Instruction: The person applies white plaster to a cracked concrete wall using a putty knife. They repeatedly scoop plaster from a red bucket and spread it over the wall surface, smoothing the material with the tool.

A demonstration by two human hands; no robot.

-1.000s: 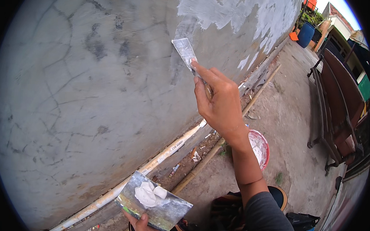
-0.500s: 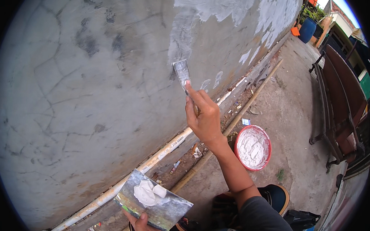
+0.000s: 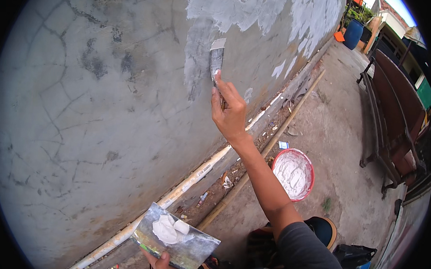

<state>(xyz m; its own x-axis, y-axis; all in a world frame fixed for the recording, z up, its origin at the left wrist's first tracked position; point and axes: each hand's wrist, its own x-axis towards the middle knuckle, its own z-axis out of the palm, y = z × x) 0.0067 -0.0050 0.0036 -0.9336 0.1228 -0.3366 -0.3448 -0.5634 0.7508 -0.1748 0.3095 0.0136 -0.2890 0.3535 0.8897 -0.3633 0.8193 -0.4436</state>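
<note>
Since the earlier frame, the putty knife (image 3: 217, 59) has been raised up the wall (image 3: 97, 95). It is gripped by the closed right hand (image 3: 230, 113). A board of white putty (image 3: 175, 236) is clasped by the left hand (image 3: 164, 266).

wall (image 3: 96, 105) close ahead, bucket (image 3: 293, 174) right

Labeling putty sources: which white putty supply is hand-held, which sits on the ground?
The flat board with a putty lump is held by the left hand; the red-rimmed bucket sits on the ground.
</note>
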